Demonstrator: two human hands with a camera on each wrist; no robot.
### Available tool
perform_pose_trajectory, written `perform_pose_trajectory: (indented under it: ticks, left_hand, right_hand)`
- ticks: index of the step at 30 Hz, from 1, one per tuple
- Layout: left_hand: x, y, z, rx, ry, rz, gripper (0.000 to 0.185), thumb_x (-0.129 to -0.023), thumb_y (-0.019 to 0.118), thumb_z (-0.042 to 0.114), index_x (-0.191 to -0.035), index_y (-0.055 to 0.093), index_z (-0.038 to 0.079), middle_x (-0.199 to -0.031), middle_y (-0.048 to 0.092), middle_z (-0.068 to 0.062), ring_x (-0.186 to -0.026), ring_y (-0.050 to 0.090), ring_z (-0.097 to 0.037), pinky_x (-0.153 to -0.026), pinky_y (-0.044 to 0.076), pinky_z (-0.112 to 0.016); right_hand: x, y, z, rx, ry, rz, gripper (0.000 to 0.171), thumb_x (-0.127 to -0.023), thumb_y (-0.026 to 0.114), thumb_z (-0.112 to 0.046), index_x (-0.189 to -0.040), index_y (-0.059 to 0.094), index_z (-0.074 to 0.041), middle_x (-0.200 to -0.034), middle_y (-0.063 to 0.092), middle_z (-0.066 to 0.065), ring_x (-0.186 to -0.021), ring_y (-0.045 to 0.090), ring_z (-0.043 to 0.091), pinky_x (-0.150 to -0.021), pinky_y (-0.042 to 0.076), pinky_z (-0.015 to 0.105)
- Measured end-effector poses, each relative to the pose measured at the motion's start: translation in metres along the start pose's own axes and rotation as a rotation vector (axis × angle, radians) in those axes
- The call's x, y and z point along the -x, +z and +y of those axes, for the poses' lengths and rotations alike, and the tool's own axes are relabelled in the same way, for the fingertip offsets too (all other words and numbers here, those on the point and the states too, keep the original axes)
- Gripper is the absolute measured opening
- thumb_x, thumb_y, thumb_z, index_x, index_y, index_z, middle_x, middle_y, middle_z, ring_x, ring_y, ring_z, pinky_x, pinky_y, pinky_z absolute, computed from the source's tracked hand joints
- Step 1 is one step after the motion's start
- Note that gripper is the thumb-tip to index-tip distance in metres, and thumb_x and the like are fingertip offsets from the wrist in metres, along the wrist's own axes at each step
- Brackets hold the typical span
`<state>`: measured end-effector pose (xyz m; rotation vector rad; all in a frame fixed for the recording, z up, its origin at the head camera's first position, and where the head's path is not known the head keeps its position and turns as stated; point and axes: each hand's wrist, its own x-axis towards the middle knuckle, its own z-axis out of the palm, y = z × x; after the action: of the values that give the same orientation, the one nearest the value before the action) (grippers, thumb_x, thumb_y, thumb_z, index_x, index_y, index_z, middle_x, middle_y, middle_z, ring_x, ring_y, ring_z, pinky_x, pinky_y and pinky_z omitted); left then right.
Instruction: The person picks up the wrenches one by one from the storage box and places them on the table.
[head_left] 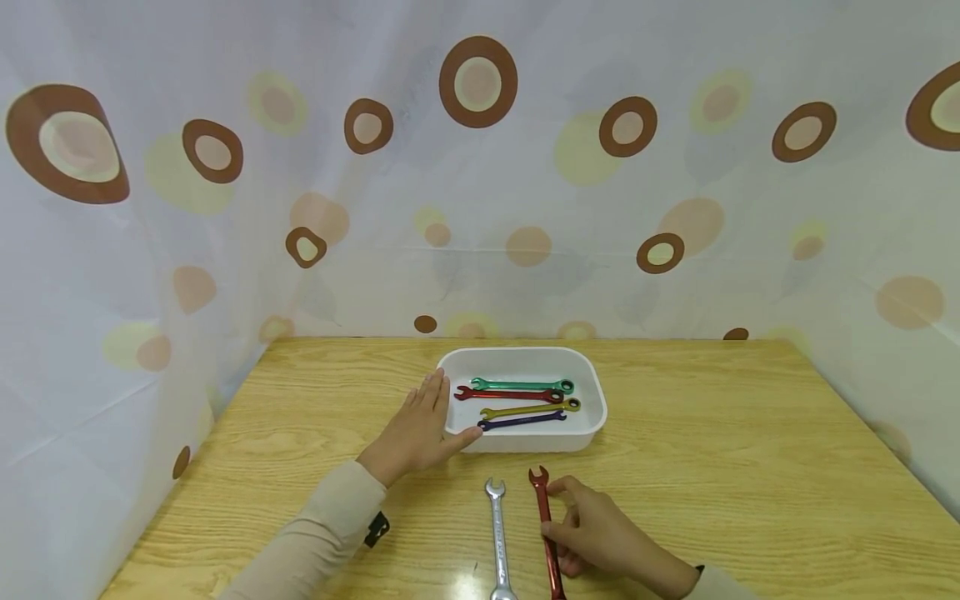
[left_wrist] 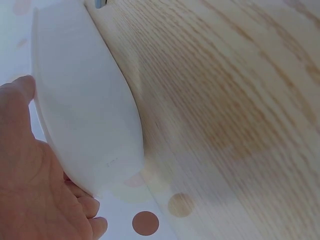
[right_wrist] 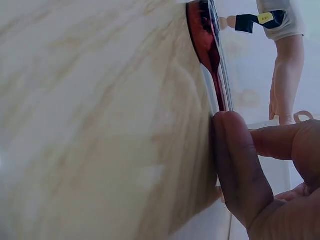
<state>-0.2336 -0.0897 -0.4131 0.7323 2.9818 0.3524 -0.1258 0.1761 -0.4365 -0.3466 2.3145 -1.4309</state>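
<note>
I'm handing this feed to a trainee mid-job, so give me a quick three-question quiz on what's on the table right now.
1. How many wrenches lie in the tray?
2. True or false: the left hand rests on the tray's left end.
3. Which wrench does the right hand pinch: A silver wrench, B red wrench, C green wrench?

Key
1. Four: green, red, yellow, dark blue.
2. True; its fingers lie straight against the rim.
3. B; it lies on the table beside the silver one.

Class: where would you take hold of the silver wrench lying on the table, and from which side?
Grip the silver wrench mid-shaft, pinching its long edges from above. It lies flat on the table, and the dark red wrench crowds its right side.
</note>
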Motion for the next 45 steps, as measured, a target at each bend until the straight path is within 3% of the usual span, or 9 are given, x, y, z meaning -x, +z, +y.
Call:
perform_pose_trajectory:
  ticks: [10, 15, 19, 25, 32, 38, 45]
  left_hand:
    - [0.002, -0.002, 0.003, 0.0, -0.003, 0.009, 0.097, -0.092, 0.039, 0.067, -0.149, 0.016, -0.008, -0.158, 0.009, -0.022, -0.146, 0.009, -0.035, -0.117, 0.016, -0.048]
    - [0.003, -0.002, 0.003, 0.002, -0.007, 0.016, 0.098, -0.092, 0.039, 0.068, -0.15, 0.016, -0.007, -0.159, 0.009, -0.021, -0.146, 0.01, -0.035, -0.117, 0.016, -0.048]
    - [0.004, -0.002, 0.003, 0.004, -0.008, 0.022, 0.097, -0.092, 0.039, 0.068, -0.149, 0.016, -0.008, -0.158, 0.009, -0.021, -0.146, 0.01, -0.035, -0.117, 0.016, -0.048]
    - [0.004, -0.001, 0.002, 0.011, -0.009, 0.024, 0.097, -0.092, 0.039, 0.067, -0.149, 0.016, -0.008, -0.158, 0.009, -0.021, -0.146, 0.01, -0.035, -0.117, 0.016, -0.048]
    - [0.004, 0.001, 0.0, 0.0, -0.018, 0.015, 0.098, -0.092, 0.038, 0.069, -0.15, 0.015, -0.007, -0.159, 0.008, -0.02, -0.147, 0.008, -0.033, -0.117, 0.015, -0.048]
    - [0.005, 0.001, 0.001, 0.001, -0.023, 0.016, 0.098, -0.091, 0.037, 0.069, -0.15, 0.014, -0.006, -0.159, 0.007, -0.02, -0.147, 0.008, -0.033, -0.117, 0.015, -0.047]
    - [0.007, -0.002, 0.002, 0.024, -0.019, 0.019, 0.098, -0.092, 0.039, 0.068, -0.15, 0.015, -0.007, -0.159, 0.008, -0.02, -0.147, 0.008, -0.033, -0.117, 0.016, -0.049]
  right_hand:
    - [-0.002, -0.008, -0.015, 0.036, -0.064, -0.023, 0.046, -0.091, 0.066, -0.015, -0.126, 0.047, 0.007, -0.073, 0.064, 0.005, -0.056, 0.063, 0.017, -0.048, 0.053, 0.026]
    - [-0.007, -0.015, -0.035, 0.013, -0.14, -0.03, 0.045, -0.092, 0.064, -0.015, -0.129, 0.047, 0.006, -0.085, 0.064, 0.009, -0.068, 0.066, 0.023, -0.057, 0.057, 0.032]
    - [-0.012, -0.024, -0.05, 0.09, -0.222, -0.013, 0.04, -0.094, 0.062, -0.019, -0.128, 0.052, -0.001, -0.093, 0.063, 0.006, -0.079, 0.065, 0.02, -0.067, 0.055, 0.027]
    - [-0.028, -0.035, -0.069, 0.192, -0.349, 0.082, 0.033, -0.094, 0.063, -0.02, -0.122, 0.057, -0.005, -0.098, 0.065, 0.004, -0.092, 0.064, 0.017, -0.08, 0.054, 0.028]
    - [-0.064, -0.05, -0.076, 0.285, -0.411, 0.221, 0.03, -0.094, 0.063, -0.015, -0.121, 0.059, -0.004, -0.101, 0.066, 0.006, -0.097, 0.064, 0.022, -0.083, 0.055, 0.038]
    - [-0.096, -0.058, -0.071, 0.311, -0.365, 0.291, 0.029, -0.094, 0.062, -0.016, -0.12, 0.06, -0.004, -0.105, 0.067, 0.011, -0.1, 0.065, 0.029, -0.086, 0.054, 0.044]
    - [-0.128, -0.065, -0.054, 0.257, -0.227, 0.272, 0.035, -0.096, 0.059, -0.022, -0.126, 0.058, -0.003, -0.112, 0.065, 0.012, -0.108, 0.061, 0.032, -0.088, 0.052, 0.045]
